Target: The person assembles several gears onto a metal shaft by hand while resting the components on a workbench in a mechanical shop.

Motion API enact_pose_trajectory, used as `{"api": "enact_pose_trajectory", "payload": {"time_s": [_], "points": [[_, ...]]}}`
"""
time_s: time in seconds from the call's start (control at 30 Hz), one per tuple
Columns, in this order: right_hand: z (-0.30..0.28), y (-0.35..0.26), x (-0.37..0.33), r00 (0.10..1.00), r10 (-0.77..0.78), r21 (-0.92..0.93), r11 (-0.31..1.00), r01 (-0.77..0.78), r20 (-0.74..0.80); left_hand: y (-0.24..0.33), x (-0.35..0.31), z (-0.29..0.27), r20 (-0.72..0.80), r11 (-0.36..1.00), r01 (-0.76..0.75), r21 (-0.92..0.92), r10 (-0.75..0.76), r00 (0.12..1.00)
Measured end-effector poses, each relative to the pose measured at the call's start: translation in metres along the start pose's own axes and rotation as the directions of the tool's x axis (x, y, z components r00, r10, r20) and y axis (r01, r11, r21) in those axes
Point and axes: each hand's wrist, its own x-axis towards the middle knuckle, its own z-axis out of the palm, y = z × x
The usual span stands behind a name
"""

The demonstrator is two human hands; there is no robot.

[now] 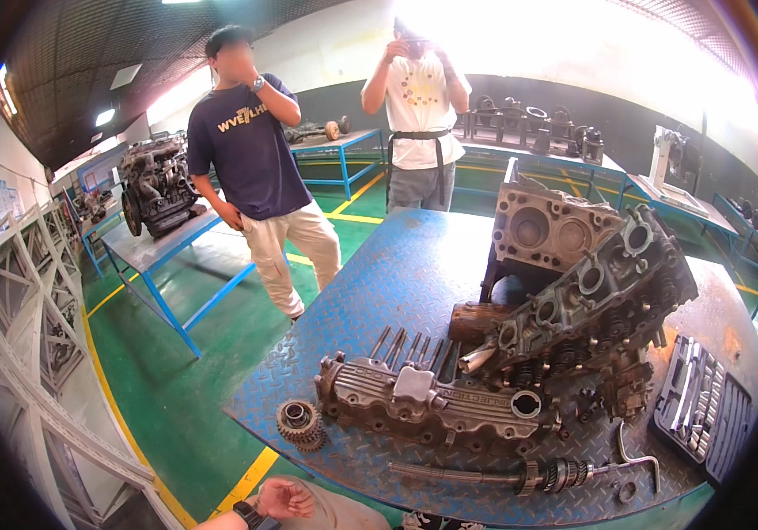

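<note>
— Biggest first? Blue checker-plate table [414, 265], filling the middle of the view, on a green floor [176, 389] with yellow lines.

— And on it? Large grey engine block [542, 230] at the far right part, cylinder bores facing up and forward. Leaning against its near side, a cylinder head [591, 305], tilted, round ports in a row.

— Nearer? Ribbed valve cover [423, 402] lying lengthwise in front of the head, with a row of long bolts [405, 346] just behind it. Open socket set case [706, 406] at the right edge of the table.

— Smaller still? Long shaft [503, 477] with a geared end along the near edge, a bent metal tool [640, 455] just beside its right end. Small gear cluster [299, 424] just left of the valve cover.

— Hands? Only the left hand [284, 499] clearly seen, low at the bottom edge, wrist in a dark watch band, fingers loosely curled, grasping nothing, resting over a tan trouser leg, apart from the table. Nearest thing: the gear cluster, above it. Right hand: cannot tell, not seen.

— Beyond the table? Two people standing at the far side, one in a dark blue shirt [251, 146], one in a white shirt [419, 106], each with a hand raised to the face. Another engine [156, 181] on a blue table at left.
</note>
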Motion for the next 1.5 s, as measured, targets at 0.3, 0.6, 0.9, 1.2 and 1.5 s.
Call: {"api": "enact_pose_trajectory", "payload": {"time_s": [0.3,0.6,0.9,1.2,1.5], "points": [[0.005,-0.013,0.012,0.999,0.023,-0.025,0.999,-0.022,0.044,0.001,0.002,-0.004,0.019,1.0,0.02,-0.023,-0.019,1.0],[0.034,-0.078,0.053,0.99,-0.042,-0.065,0.997,0.051,0.131,-0.005,-0.014,-0.052,-0.045,0.999,0.016,0.038,-0.014,0.999],[-0.026,-0.135,0.042,0.994,-0.101,-0.116,0.988,0.105,0.033,-0.03,-0.023,-0.035,-0.29,0.973,-0.206,0.107,0.229,0.929],[-0.047,-0.107,-0.006,0.999,-0.039,-0.097,0.995,0.036,-0.032,-0.017,0.011,-0.042,-0.02,0.976,-0.208,0.072,0.21,0.978],[-0.059,-0.1,-0.032,1.0,-0.004,-0.11,0.994,0.001,-0.028,-0.012,0.007,-0.019,0.206,0.973,-0.215,0.088,0.194,0.959]]}}
